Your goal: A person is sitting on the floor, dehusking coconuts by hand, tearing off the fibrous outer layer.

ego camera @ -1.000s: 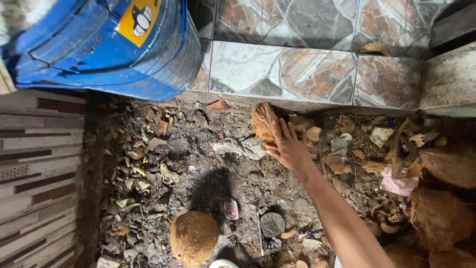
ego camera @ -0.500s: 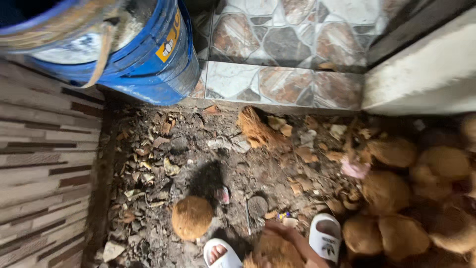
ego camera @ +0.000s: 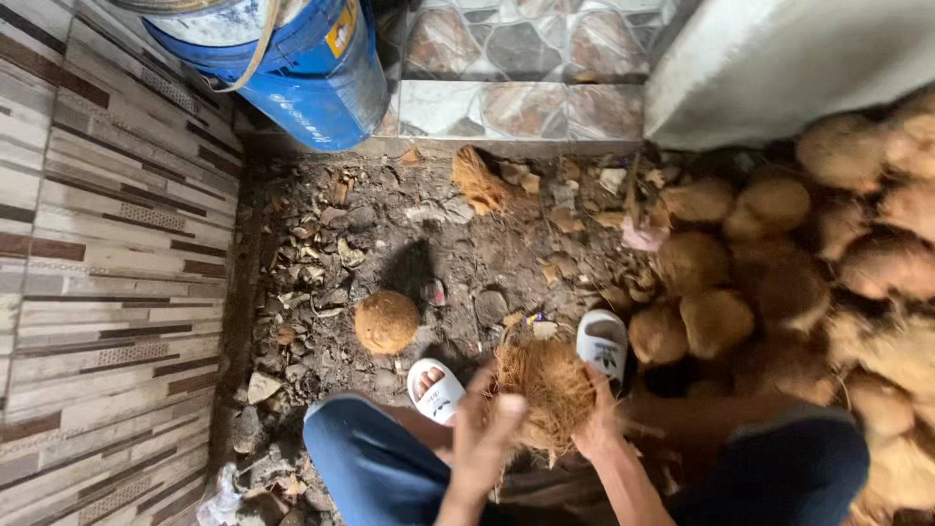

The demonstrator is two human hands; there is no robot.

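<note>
The left hand [ego camera: 484, 436] is blurred; its fingers are curled against the near side of a brown, shaggy, fibre-covered coconut [ego camera: 547, 388], apparently gripping the husk. The right hand [ego camera: 601, 429] is closed on the same coconut from the other side, palm pressed to the fibres. The coconut sits low in the head view, between the person's knees in blue trousers [ego camera: 375, 463] and just above the two feet in white slide sandals [ego camera: 602, 343]. A round, bare brown coconut [ego camera: 386, 321] lies alone on the dirt floor littered with husk scraps [ego camera: 321, 244], near the left foot and apart from the hands. A heap of fibrous brown coconuts [ego camera: 779, 263] fills the right side, touching the right sandal. A torn piece of tan husk [ego camera: 477, 180] lies by the stone-patterned tile step [ego camera: 526, 107]. A blue plastic drum [ego camera: 302, 68] stands in the upper corner beside a striped tiled wall [ego camera: 107, 244].
</note>
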